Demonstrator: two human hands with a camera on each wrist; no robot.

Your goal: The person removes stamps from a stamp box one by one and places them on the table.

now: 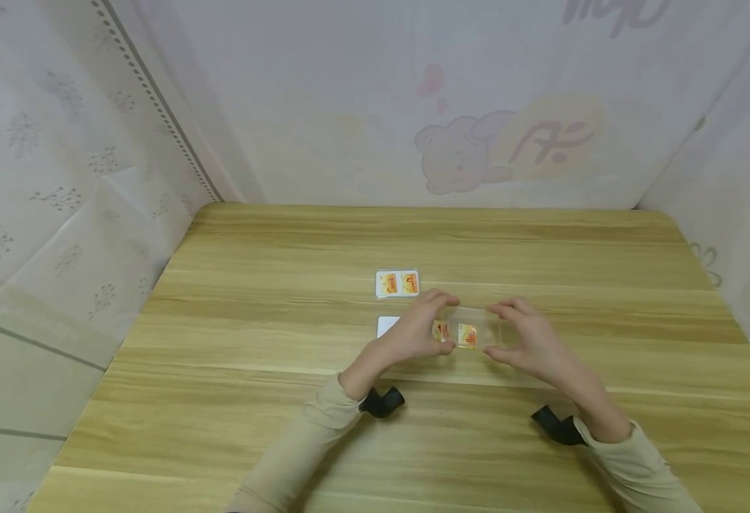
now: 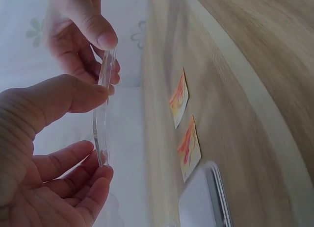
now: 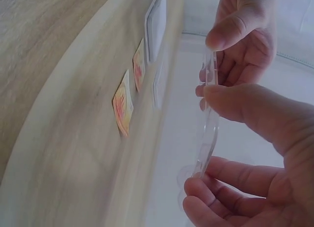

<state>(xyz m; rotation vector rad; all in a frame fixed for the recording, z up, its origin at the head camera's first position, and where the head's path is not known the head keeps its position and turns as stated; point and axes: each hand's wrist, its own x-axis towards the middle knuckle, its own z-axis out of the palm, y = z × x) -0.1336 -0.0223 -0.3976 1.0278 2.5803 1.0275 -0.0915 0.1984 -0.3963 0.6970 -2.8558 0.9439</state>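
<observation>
Between both hands is a thin, clear plastic case piece (image 2: 101,121), raised over the table. My left hand (image 1: 415,329) grips its left end, thumb on the near edge and fingers on the far edge. The right hand (image 1: 530,340) holds the opposite end the same way, as the right wrist view shows. Below, on the wood, lie two small orange stamps, the right stamp (image 1: 468,336) and the left stamp (image 1: 440,330), both seen through or beside the clear piece. A white rectangular insert or case base (image 1: 386,325) is partly hidden behind the left hand.
Farther back on the wooden table (image 1: 272,285) lies a clear case (image 1: 400,283) with two orange stamps on white. Black curved wrist mounts, one at the left sleeve (image 1: 383,403) and one at the right sleeve (image 1: 556,427), stick out over the table. Patterned sheets enclose the table.
</observation>
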